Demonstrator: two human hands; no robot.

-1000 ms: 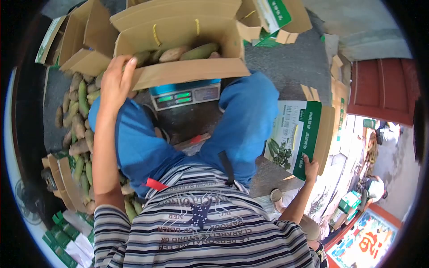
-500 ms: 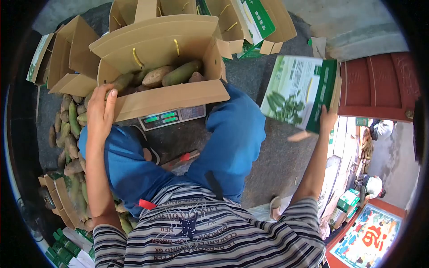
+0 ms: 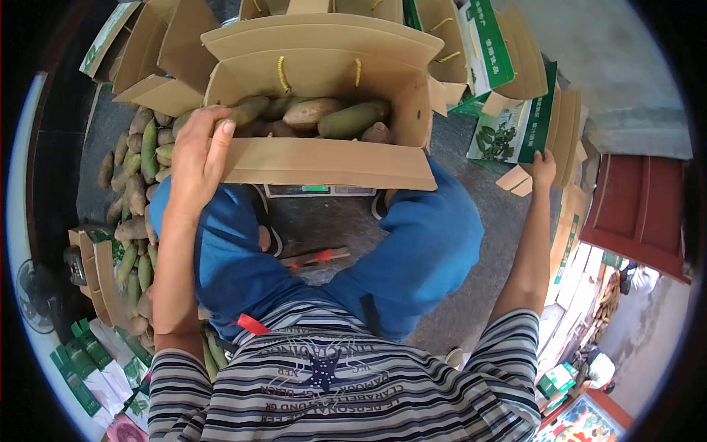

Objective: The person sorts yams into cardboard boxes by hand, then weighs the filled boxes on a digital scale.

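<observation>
My left hand (image 3: 197,151) grips the near left edge of an open cardboard box (image 3: 328,163). Inside the box lie several green and brown tubers (image 3: 313,114), below two yellow cord handles. Under the box, a scale (image 3: 346,191) shows only its front strip. Off to the right, my right hand (image 3: 543,168) is closed on the lower edge of a green and white carton (image 3: 541,121) with a plant picture, whose brown flaps stand open.
More open boxes (image 3: 177,44) stand behind and at the left. A pile of loose tubers (image 3: 132,184) lies on the left floor. Folded green cartons (image 3: 88,361) are at the lower left. A dark red door (image 3: 637,214) stands at right; people are beyond it.
My right hand has carried the green and white carton farther out to the right, near the other boxes. The view has shifted left, while my left hand stays on the box edge.
</observation>
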